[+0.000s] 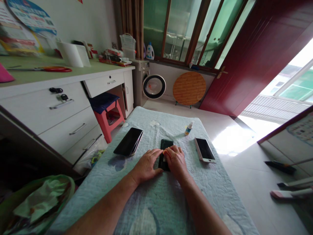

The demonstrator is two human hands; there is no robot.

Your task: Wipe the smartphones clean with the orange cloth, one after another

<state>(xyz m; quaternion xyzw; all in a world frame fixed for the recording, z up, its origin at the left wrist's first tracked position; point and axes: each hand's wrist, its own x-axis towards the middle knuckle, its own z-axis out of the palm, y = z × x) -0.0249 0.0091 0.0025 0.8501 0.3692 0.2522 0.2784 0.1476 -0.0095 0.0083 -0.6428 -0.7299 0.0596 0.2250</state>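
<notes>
A black smartphone [167, 142] lies on the cloth-covered table, partly hidden under both hands. My left hand [147, 164] is closed against its left edge, with the thumb near the bottom and the fingers higher up. My right hand [176, 160] presses a small orange cloth [165, 151] onto the phone, its fingers bent over it. To the left rests a larger dark-screened device [129, 141], perhaps a phone or tablet in a case. A white phone [205, 150] lies on the right. Behind it stands a small spray bottle [188, 129] with a blue and yellow label.
A pale blue quilted cover [156, 202] drapes the table. Drawers [70, 127] and a red stool [107, 119] stand at left, above a green bin [69, 186] of waste. Farther back are an open-doored washing machine [141, 78], a round wooden tabletop [189, 88] and a red door [244, 58].
</notes>
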